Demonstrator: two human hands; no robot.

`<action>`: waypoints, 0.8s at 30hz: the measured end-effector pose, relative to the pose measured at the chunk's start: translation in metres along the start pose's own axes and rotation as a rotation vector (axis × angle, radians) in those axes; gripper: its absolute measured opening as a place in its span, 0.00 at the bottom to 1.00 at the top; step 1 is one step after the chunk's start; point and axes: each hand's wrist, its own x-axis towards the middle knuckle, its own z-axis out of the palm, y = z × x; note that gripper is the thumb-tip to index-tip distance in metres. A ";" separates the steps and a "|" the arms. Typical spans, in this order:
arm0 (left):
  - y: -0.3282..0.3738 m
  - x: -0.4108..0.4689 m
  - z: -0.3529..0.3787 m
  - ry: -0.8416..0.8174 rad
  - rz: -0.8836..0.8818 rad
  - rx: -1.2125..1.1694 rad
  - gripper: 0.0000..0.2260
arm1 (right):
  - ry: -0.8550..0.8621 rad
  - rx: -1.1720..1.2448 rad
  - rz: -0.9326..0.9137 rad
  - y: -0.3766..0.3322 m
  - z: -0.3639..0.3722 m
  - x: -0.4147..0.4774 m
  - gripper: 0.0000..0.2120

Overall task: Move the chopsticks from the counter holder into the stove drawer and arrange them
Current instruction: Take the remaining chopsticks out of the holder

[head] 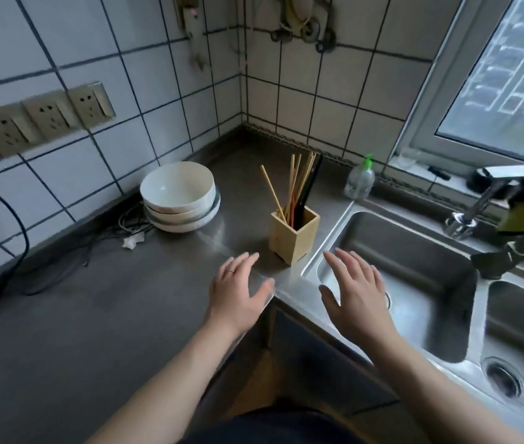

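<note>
A square wooden holder [295,239] stands upright on the steel counter [100,315], close to the sink's left rim. Several chopsticks [292,184] stick out of it, pale wooden ones fanned apart, a reddish one and dark ones among them. My left hand [236,291] hovers palm down just in front and left of the holder, fingers spread, holding nothing; it wears a ring. My right hand [355,288] hovers palm down in front and right of the holder, over the sink's near left corner, also empty. Neither hand touches the holder. No drawer is in view.
Three stacked white bowls [179,193] sit behind and left of the holder. A soap bottle [359,179] stands at the back by the window. The double sink [414,283] and its tap [491,193] fill the right. Black cables [62,257] trail along the tiled wall with sockets [46,118].
</note>
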 end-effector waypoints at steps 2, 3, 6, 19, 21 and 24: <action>0.006 0.032 0.006 -0.004 -0.061 -0.093 0.29 | -0.005 0.000 -0.026 0.011 0.001 0.031 0.28; 0.009 0.047 0.009 -0.020 -0.119 -0.180 0.29 | -0.005 0.015 -0.031 0.016 0.001 0.047 0.28; 0.017 0.087 0.019 -0.059 -0.351 -0.442 0.29 | -0.004 0.083 -0.029 0.027 0.003 0.088 0.29; 0.049 0.209 0.048 -0.113 -0.407 -0.446 0.28 | -0.195 0.603 0.247 0.035 0.024 0.219 0.32; 0.050 0.223 0.054 -0.132 -0.402 -0.443 0.23 | -0.210 0.696 0.296 0.033 0.031 0.235 0.30; 0.049 0.240 0.061 -0.170 -0.407 -0.480 0.13 | -0.206 0.892 0.355 0.028 0.039 0.254 0.22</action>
